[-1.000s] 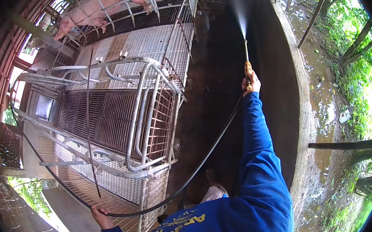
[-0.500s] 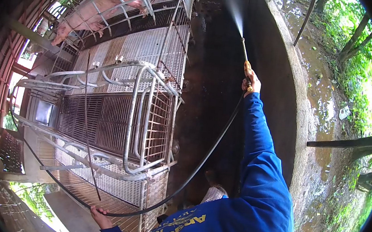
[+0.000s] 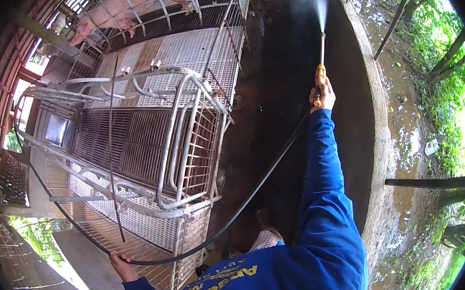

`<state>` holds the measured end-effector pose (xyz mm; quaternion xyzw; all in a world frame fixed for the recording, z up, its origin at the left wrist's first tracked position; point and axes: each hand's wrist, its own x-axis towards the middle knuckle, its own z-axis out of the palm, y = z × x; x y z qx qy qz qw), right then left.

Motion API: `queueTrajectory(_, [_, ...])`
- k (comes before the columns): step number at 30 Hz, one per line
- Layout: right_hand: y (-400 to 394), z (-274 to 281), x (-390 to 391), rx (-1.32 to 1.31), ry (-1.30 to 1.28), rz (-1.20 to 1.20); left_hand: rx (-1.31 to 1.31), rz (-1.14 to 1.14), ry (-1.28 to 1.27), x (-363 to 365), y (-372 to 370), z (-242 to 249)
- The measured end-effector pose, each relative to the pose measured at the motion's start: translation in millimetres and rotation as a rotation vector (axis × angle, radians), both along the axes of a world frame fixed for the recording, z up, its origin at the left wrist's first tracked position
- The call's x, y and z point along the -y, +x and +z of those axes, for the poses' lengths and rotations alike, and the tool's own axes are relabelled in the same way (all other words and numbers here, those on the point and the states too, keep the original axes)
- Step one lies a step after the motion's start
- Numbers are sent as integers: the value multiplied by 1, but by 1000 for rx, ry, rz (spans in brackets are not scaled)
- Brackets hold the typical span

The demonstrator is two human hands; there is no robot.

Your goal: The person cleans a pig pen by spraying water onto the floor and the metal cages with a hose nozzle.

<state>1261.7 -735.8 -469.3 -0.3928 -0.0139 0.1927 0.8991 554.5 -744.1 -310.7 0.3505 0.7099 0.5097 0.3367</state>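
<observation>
My right hand [image 3: 324, 94] is closed around the yellow grip of a pressure washer lance [image 3: 321, 69], arm stretched out ahead. A white fan of water spray [image 3: 320, 7] leaves its tip, beside the low concrete wall. From the grip a black hose [image 3: 250, 197] curves back down across the dark wet floor. Lower left, my left hand [image 3: 124, 266] holds that hose, fingers wrapped round it, next to the front of a metal pen. Past this hand the hose runs on to the far left.
Farrowing crates [image 3: 187, 146] of galvanised bars with slatted floors line the left side. A pig [image 3: 131, 1] lies in the far crate. A concrete wall edge [image 3: 377, 120] borders the wet aisle [image 3: 263, 114] on the right, with muddy ground and plants beyond.
My right hand and the lance have shifted slightly right and up, and the spray now points more steeply up the view. My left hand keeps its hold on the hose.
</observation>
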Motion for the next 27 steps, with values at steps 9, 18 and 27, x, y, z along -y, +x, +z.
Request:
queueTrajectory(9, [-8, -41, 28, -164, -321, 60, 11, -24, -20, 5, -21, -9])
queueTrajectory(18, [-18, -43, 76, -49, -247, -50, 45, -47, -27, 1, -14, -17])
queueTrajectory(27, [-95, -24, 169, -4, -292, 38, 54, -192, -51, 15, -79, -32])
